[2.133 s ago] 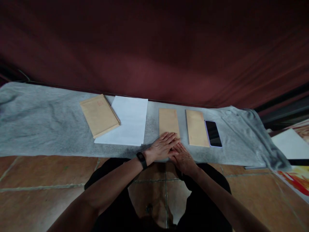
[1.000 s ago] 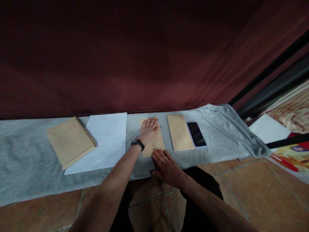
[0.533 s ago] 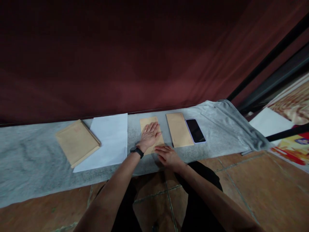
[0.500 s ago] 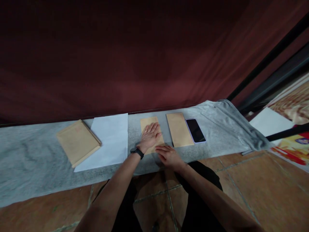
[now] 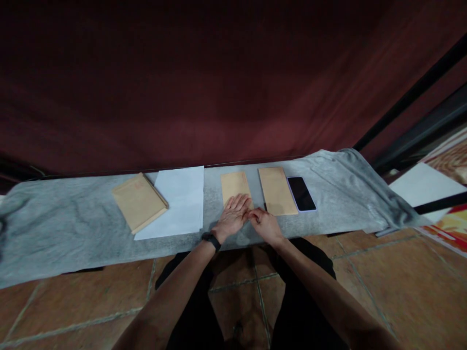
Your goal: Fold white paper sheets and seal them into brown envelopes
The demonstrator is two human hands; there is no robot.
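Observation:
A brown paper envelope (image 5: 234, 182) lies on the grey cloth in front of me, its lower part covered by my hands. My left hand (image 5: 233, 214) rests flat across that lower part, fingers stretched out, with a black band on the wrist. Close against it, my right hand (image 5: 264, 224) has its fingers curled together at the envelope's lower right edge; the fingertips are partly hidden. Just to the right lies a thicker brown envelope or stack of envelopes (image 5: 279, 192), with a phone (image 5: 301, 193) in a purple case beside it.
White paper sheets (image 5: 182, 204) lie to the left, partly under another stack of brown envelopes (image 5: 138, 201). The grey cloth (image 5: 83, 218) covers a long narrow surface. Behind it hangs a dark red curtain (image 5: 204, 97). Printed sheets (image 5: 447, 226) and dark bars are at the right.
My left hand has slid down the envelope toward me. My right hand's fingers have curled in at its lower right edge. The view has shifted slightly left.

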